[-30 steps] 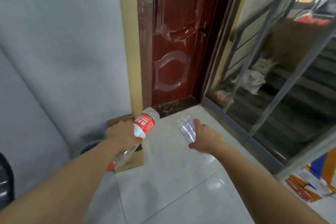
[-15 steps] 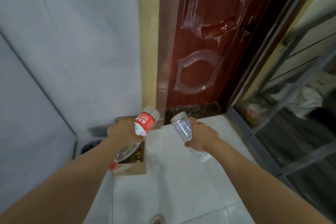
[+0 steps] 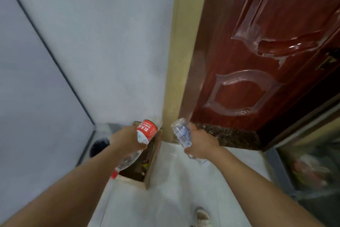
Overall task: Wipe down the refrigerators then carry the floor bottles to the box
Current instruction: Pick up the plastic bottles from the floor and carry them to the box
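Bottles first: two of them, one per hand, both hovering right over the cardboard box (image 3: 150, 169) that sits on the floor against the wall. Just the one box, open at the top, with some stuff inside that's too dark and blurry for me to make out.

Left hand (image 3: 127, 139) has its fingers wrapped around the middle of the red-label bottle (image 3: 147, 131). That one is tilted with its base pointing up and away and its red cap end hanging down over the box opening. Left arm is stretched out forward, coming in from the lower left.

Right hand (image 3: 199, 143) is curled around the clear bottle (image 3: 182, 132), just to the right of the box, base end up as well. Right arm reaches out the same way from the lower right.

Past the box there's a dark red door (image 3: 266, 46), and one shoe (image 3: 203, 217) pokes in on the near side of the box.
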